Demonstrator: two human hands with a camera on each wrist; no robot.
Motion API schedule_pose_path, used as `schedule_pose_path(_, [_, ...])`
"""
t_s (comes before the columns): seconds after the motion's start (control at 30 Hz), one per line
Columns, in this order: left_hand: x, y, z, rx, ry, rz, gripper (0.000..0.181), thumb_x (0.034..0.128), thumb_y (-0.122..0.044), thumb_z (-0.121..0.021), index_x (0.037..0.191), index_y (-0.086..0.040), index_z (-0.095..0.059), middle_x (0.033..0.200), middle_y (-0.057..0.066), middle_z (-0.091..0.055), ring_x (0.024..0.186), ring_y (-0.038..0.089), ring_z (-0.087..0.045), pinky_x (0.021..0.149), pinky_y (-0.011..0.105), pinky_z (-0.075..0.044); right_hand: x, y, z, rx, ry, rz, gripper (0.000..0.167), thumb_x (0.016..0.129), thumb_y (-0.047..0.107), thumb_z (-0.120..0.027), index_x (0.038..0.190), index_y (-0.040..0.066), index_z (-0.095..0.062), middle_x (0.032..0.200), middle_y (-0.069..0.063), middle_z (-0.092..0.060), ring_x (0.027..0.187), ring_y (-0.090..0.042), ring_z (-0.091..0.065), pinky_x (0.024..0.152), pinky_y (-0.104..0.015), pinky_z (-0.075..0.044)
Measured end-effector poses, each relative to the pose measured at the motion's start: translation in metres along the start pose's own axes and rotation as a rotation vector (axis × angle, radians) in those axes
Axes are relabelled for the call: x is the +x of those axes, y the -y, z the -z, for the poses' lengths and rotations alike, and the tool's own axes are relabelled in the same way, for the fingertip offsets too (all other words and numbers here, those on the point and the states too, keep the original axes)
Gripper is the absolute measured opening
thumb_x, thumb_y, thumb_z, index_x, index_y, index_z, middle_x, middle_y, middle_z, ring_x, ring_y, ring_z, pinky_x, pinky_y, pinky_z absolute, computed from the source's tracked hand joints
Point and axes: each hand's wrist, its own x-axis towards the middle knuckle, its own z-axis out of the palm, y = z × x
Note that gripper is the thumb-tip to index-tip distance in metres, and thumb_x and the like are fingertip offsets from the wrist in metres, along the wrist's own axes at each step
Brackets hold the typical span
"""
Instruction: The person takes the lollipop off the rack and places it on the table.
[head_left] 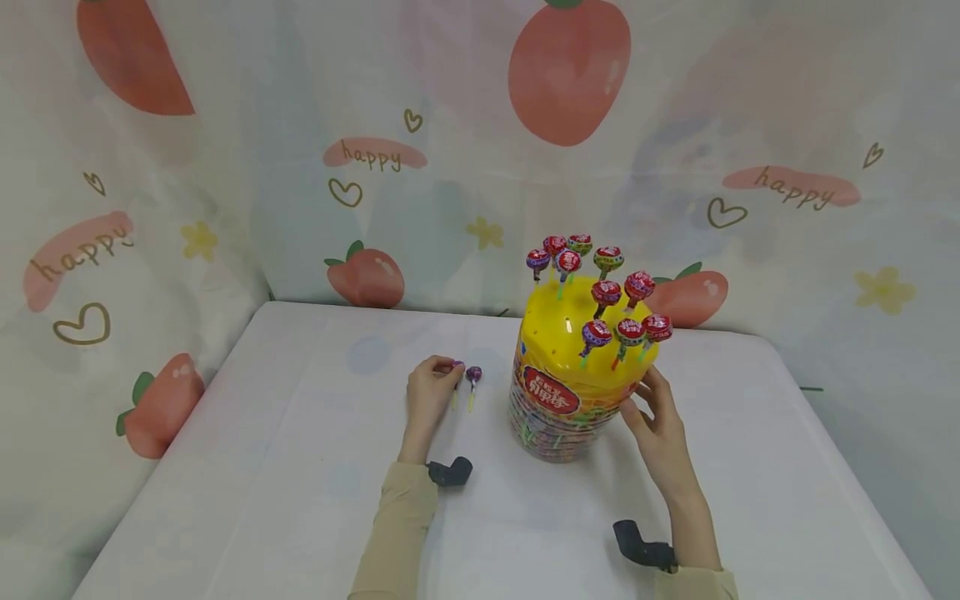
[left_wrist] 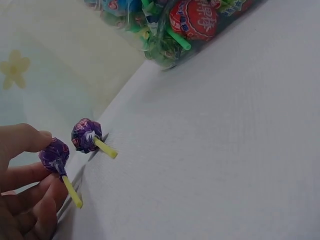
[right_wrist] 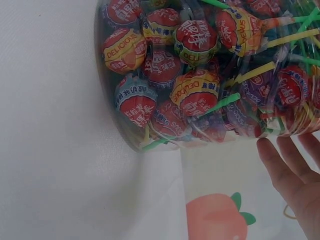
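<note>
My left hand [head_left: 431, 392] pinches a purple-wrapped lollipop [left_wrist: 54, 156] by its head between thumb and fingers, its yellow stick pointing down. Close beside it on the white table lies a second purple lollipop [head_left: 473, 375], also with a yellow stick. At the right stands a large clear jar [head_left: 566, 433] full of wrapped lollipops, with a yellow lid [head_left: 558, 321]. Several lollipops stick up out of that lid, among them a red one [head_left: 606, 293]. My right hand [head_left: 658, 425] rests its fingertips on the jar's right side, with the fingers [right_wrist: 277, 165] extended.
The white table [head_left: 300, 467] carries the jar and the loose lollipops. Behind it and at the sides hangs a pale cloth [head_left: 465, 100] printed with peaches, hearts and flowers. A dark wrist camera mount [head_left: 450, 472] sits on the left wrist, another [head_left: 641, 546] on the right.
</note>
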Motion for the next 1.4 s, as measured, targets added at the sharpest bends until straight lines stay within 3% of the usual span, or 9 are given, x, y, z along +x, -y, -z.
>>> schedule_pose_path(0.47, [-0.001,0.003,-0.004,0.157,-0.018,-0.009,0.02,0.083,-0.029,-0.073,0.091,-0.011,-0.072,0.084,0.005,-0.068,0.075,0.02,-0.062,0.066,0.03,-0.045,0.001,-0.001,0.0,-0.017,0.005,-0.013,0.061,0.1,0.019,-0.049,0.153,0.026,-0.019,0.149,-0.005,-0.034,0.126,0.0,-0.034,0.096,-0.01,-0.033])
schedule_pose_path(0.73, [-0.002,0.004,-0.005,0.16,-0.034,-0.017,0.022,0.0836,-0.028,-0.073,0.093,-0.008,-0.071,0.083,0.007,-0.065,0.074,0.02,-0.059,0.065,0.029,-0.043,0.0,-0.001,0.0,-0.034,0.008,-0.022,0.061,0.1,0.02,-0.048,0.153,0.027,-0.018,0.15,-0.005,-0.034,0.127,0.0,-0.034,0.107,-0.04,-0.038])
schedule_pose_path(0.8, [-0.002,0.004,-0.005,0.156,-0.033,-0.012,0.022,0.0839,-0.027,-0.073,0.094,-0.007,-0.071,0.083,0.007,-0.065,0.074,0.02,-0.058,0.065,0.028,-0.043,0.0,-0.001,0.0,-0.033,0.008,-0.02,0.061,0.1,0.02,-0.048,0.153,0.027,-0.018,0.15,-0.005,-0.034,0.127,0.0,-0.034,0.107,-0.036,-0.038])
schedule_pose_path(1.0, [-0.004,0.002,-0.002,0.131,-0.028,-0.021,0.024,0.0837,-0.026,-0.073,0.096,-0.006,-0.071,0.087,0.009,-0.066,0.078,0.022,-0.06,0.07,0.033,-0.046,-0.001,-0.002,0.0,-0.014,0.006,-0.009,0.061,0.1,0.019,-0.048,0.153,0.027,-0.019,0.149,-0.006,-0.034,0.126,0.002,-0.034,0.096,-0.009,-0.033])
schedule_pose_path(1.17, [-0.006,0.0,0.001,0.078,-0.027,-0.045,0.025,0.0843,-0.026,-0.073,0.101,-0.007,-0.071,0.093,0.01,-0.067,0.085,0.024,-0.065,0.075,0.036,-0.05,-0.001,-0.001,0.0,-0.004,0.003,0.0,0.061,0.1,0.019,-0.048,0.153,0.026,-0.02,0.149,-0.007,-0.034,0.125,0.004,-0.034,0.094,-0.006,-0.033])
schedule_pose_path(1.4, [-0.009,-0.012,0.01,-0.065,-0.02,0.008,0.028,0.0856,-0.028,-0.072,0.107,-0.01,-0.069,0.101,0.007,-0.066,0.085,0.019,-0.065,0.067,0.026,-0.05,-0.001,0.0,0.0,-0.006,0.005,-0.002,0.061,0.1,0.019,-0.049,0.153,0.026,-0.019,0.149,-0.007,-0.034,0.126,0.003,-0.034,0.094,-0.006,-0.033])
